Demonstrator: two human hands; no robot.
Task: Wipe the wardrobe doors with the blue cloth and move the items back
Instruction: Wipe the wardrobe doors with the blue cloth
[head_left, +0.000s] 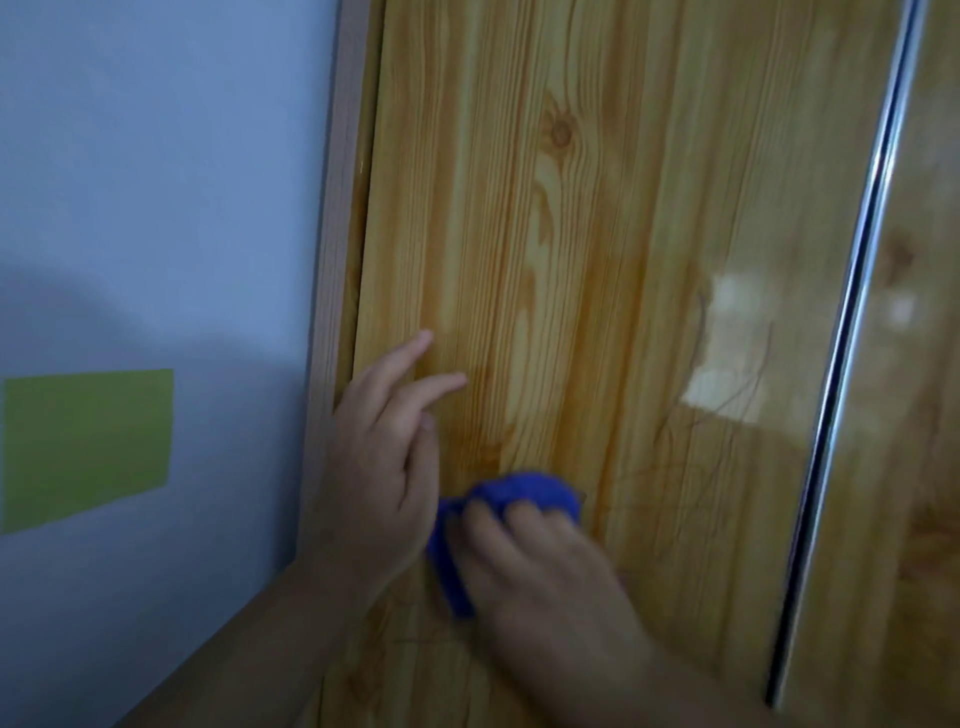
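Hands at work on the left leaf of the wardrobe, read from left to right. Left hand (384, 457) is resting against the door near its left edge and holding nothing. Its index and middle fingers are lying straight on the wood, pointing up and to the right, while the other fingers are hanging loosely bent. Right hand (535, 561), just beside it and lower, is gripping a crumpled blue cloth (524, 491) with bent fingers. It is pressing the cloth against the glossy, pine-patterned wardrobe door (597, 208), and blur is softening the fingers' outline.

The cloth is showing above the fingertips and again left of the palm, so its long axis is running up and to the right beneath the right hand. Whether it is touching the left hand cannot be told. Most of the panel is lying above and to the right of the cloth, which probably favours a stroke that way. The left hand is standing in the path of any stroke toward the left edge.

Surroundings, left to right:
- a pale blue painted wall (156, 156) bearing a green rectangular patch (85, 449);
- a light wooden frame strip (332, 260) bordering the door;
- a narrow chrome vertical strip (857, 312);
- a second glossy wood-patterned door (924, 415).

Items to be moved back are not appearing in view.
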